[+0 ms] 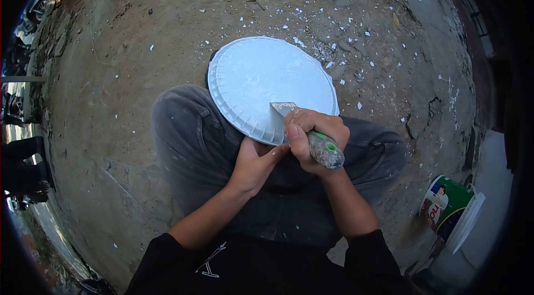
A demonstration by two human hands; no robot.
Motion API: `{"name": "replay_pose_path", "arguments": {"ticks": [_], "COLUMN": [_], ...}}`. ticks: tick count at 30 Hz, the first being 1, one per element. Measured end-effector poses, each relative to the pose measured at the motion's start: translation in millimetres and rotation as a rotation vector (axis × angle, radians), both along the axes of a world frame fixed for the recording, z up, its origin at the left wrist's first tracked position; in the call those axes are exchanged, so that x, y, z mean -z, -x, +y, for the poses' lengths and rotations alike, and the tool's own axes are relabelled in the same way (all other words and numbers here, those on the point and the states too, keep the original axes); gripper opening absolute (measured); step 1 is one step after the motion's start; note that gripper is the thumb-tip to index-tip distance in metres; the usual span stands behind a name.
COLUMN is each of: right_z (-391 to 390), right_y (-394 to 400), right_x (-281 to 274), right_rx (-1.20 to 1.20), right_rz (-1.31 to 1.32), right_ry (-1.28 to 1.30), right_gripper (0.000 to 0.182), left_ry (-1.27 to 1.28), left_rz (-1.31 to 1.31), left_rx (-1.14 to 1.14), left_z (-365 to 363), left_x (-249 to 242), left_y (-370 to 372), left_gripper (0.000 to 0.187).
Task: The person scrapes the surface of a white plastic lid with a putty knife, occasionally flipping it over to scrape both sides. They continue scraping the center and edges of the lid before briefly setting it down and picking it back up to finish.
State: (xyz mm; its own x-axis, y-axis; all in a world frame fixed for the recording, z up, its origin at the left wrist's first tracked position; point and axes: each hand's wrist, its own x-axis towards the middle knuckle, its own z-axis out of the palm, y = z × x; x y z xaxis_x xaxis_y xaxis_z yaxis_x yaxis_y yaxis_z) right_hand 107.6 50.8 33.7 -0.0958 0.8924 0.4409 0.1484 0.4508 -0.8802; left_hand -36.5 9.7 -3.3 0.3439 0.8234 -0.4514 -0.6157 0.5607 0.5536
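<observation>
A round white bucket lid (261,72) with a ribbed rim lies tilted across my lap, between my bent knees. My left hand (253,164) grips its near edge, with the thumb along the rim and the other fingers partly hidden underneath. My right hand (318,134) is wrapped round the grey and green handle of a putty knife (328,153). The knife's metal blade overlaps the lower right part of the lid's face. Faint smears and dull patches mark that white surface.
White flakes (299,42) are scattered over the dirt ground (128,44) past the lid. To my right a green printed paint bucket (453,203) lies on its side by a pale wall. Dark figures and parked motorbikes line the left edge.
</observation>
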Motion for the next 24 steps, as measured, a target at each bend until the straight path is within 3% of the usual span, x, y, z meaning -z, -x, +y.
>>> {"name": "replay_pose_path", "arguments": {"ticks": [2,4,6,12,14,16,18,20,24], "right_z": [-6.3,-8.3,-2.5,-10.3,-3.2,-2.1,-9.9,-4.0,2.7], "right_y": [2.2,6.7,3.9,7.3,2.9,3.0,10.5,18.4,12.3], "right_x": [-17.6,-10.3,1.1,-0.8,2.1,-7.8,-14.1,0.7,-11.4], "right_rx": [-0.077,-0.146,-0.001,-0.036,0.097,0.074,-0.116,-0.091,-0.015], "right_rz": [0.312,0.330,0.122,0.287,0.291,0.259,0.333,0.345,0.046], "right_ry": [0.067,0.043,0.069,0.034,0.166,0.117,0.033,0.008,0.128], "right_gripper": [0.017,0.015,0.016,0.018,0.018,0.018,0.019,0.018,0.025], "left_ry": [0.007,-0.009,0.002,0.004,0.005,0.003,0.008,-0.004,0.008], "left_rz": [-0.020,-0.041,-0.026,-0.003,-0.028,-0.017,-0.017,0.051,0.054], "left_rx": [0.004,0.012,0.009,-0.007,0.014,0.004,0.023,0.013,0.006], "left_z": [0.5,-1.9,-2.7,-1.5,-2.4,-0.7,0.0,-6.0,-1.1], "left_x": [4.1,7.9,6.2,5.7,6.0,3.6,6.4,18.3,6.3], "left_y": [2.0,3.8,2.8,3.8,0.1,0.7,4.1,4.0,0.6], "left_gripper": [0.052,0.052,0.052,0.052,0.053,0.052,0.052,0.054,0.054]}}
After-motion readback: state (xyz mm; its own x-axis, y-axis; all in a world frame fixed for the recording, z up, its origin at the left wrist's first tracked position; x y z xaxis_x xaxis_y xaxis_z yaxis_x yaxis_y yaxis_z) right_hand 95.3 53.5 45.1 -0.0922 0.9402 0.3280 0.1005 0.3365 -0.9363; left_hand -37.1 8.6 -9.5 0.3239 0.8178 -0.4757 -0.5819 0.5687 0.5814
